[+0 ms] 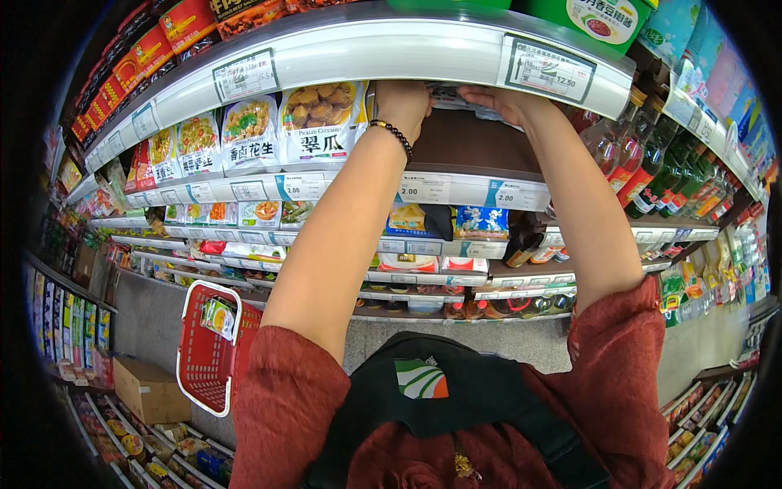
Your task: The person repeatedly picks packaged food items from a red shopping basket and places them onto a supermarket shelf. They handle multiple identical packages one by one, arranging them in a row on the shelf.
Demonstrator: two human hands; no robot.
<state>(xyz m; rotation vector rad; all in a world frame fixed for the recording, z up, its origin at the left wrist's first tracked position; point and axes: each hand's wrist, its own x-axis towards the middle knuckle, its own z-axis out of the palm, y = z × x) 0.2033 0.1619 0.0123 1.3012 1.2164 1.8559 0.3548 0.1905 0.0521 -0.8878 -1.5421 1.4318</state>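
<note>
Both my arms reach up to a supermarket shelf, beneath the white price rail of the shelf above. My left hand, with a dark beaded bracelet at its wrist, is beside a white snack packet picturing yellow-brown pieces. Its fingers are mostly hidden by the rail and the hand itself. My right hand points inward with fingers stretched out, close to shiny packets deep on the shelf. Whether it touches them is hard to see. Between my arms a dark brown shelf board shows.
More packets stand in a row to the left; glass bottles stand to the right. Lower shelves hold bagged goods. A red shopping basket with a packet inside and a cardboard box are at the lower left.
</note>
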